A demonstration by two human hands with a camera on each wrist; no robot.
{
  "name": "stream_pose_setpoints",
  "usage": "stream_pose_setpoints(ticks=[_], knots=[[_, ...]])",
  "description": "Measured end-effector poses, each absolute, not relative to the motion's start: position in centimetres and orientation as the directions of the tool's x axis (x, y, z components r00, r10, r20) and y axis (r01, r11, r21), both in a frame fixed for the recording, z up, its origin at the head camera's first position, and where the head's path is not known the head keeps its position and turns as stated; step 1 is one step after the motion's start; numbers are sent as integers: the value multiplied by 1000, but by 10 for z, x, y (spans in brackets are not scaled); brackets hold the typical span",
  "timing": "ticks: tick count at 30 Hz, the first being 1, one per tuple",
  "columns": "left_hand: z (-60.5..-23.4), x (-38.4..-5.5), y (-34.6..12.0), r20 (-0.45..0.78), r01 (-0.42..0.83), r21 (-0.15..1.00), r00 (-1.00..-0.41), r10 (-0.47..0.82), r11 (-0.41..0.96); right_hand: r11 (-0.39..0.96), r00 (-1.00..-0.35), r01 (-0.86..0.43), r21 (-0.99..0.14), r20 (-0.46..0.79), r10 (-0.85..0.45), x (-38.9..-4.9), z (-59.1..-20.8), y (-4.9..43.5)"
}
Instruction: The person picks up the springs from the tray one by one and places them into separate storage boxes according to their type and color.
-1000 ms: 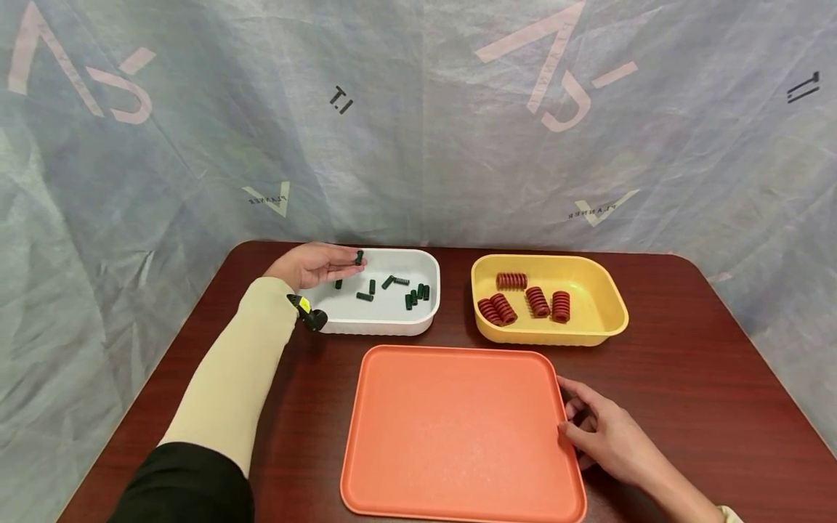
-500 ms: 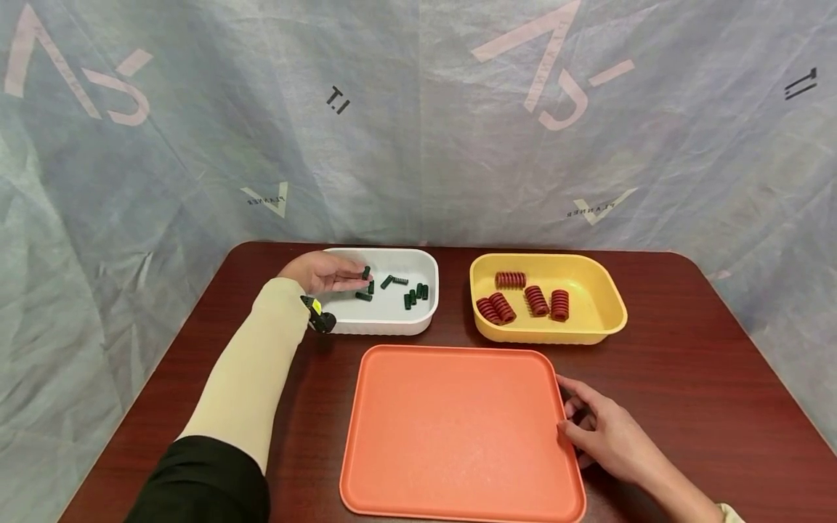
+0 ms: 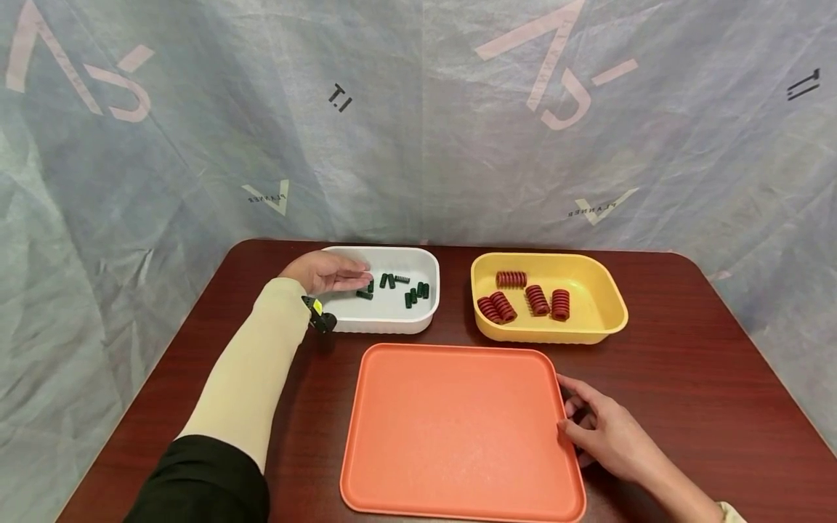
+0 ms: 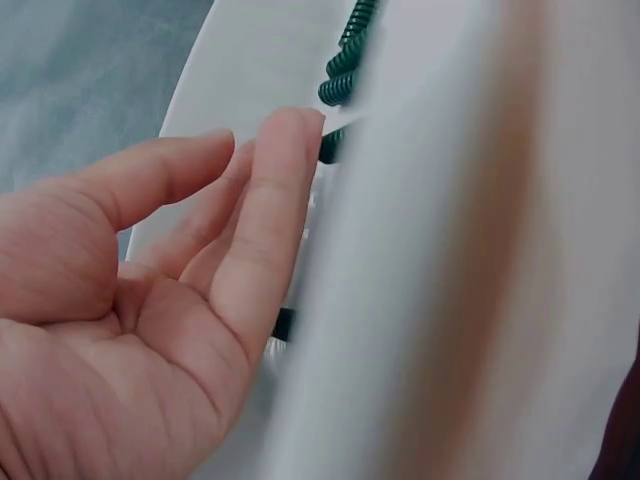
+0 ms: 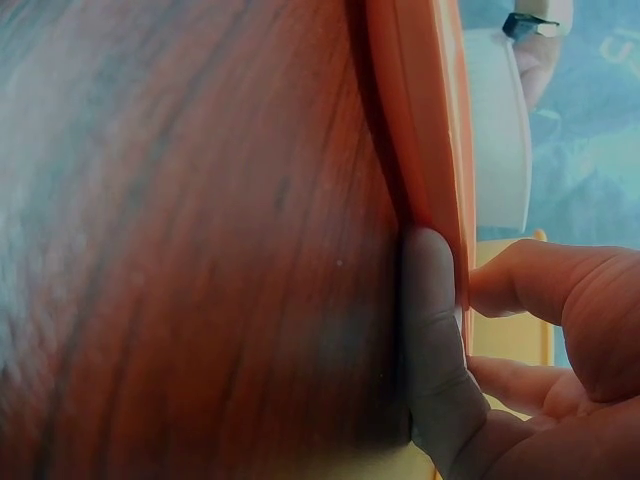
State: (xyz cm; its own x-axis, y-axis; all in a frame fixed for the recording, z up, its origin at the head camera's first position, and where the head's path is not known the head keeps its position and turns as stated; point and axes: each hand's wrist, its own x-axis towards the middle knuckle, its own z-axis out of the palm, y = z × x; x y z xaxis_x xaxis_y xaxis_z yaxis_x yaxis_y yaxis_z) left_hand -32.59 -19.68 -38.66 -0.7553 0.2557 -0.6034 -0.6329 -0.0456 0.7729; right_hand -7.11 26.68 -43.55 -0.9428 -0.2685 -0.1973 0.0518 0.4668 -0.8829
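Note:
My left hand is over the left part of the white bin. Its fingers are nearly straight, with thumb and fingertips apart and nothing between them, as the left wrist view shows. Just beyond the fingertips lie small dark green springs, several of them on the bin's floor; others are partly hidden by the hand. At the right side of the orange tray, my right hand pinches the rim, thumb on top and a finger underneath in the right wrist view. The tray holds nothing.
To the right of the white bin stands a yellow bin with several larger red springs. Both bins stand behind the tray on a dark reddish wooden table. A grey printed sheet hangs behind and beside the table.
My left hand has moved right and lower into the white bin and let go of a green spring, which now lies among the others. The right hand keeps its grip on the tray.

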Motion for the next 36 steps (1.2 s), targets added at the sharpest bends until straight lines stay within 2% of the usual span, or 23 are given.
stream_pose_setpoints(ticks=[8, 14, 19, 24, 32, 36], knots=[[-384, -326, -191, -576, -604, 797, -746, 335, 25, 475, -943, 56, -878, -204, -265, -71, -435, 267], [-371, -317, -181, -515, -529, 842, -734, 442, 102, 460, -942, 49, -886, -194, -274, -71, -434, 267], [-356, -298, -176, -463, -431, 883, -730, 503, 187, 460, -942, 45, -887, -191, -276, -73, -434, 265], [-345, -276, -168, -415, -357, 909, -719, 557, 217, 462, -943, 40, -886, -187, -276, -74, -434, 264], [-334, -243, -148, -383, -279, 924, -662, 644, 262, 432, -924, 84, -898, -233, -304, -79, -431, 265], [-332, -228, -140, -388, -241, 921, -636, 668, 305, 458, -909, 100, -884, -268, -319, -84, -426, 266]])
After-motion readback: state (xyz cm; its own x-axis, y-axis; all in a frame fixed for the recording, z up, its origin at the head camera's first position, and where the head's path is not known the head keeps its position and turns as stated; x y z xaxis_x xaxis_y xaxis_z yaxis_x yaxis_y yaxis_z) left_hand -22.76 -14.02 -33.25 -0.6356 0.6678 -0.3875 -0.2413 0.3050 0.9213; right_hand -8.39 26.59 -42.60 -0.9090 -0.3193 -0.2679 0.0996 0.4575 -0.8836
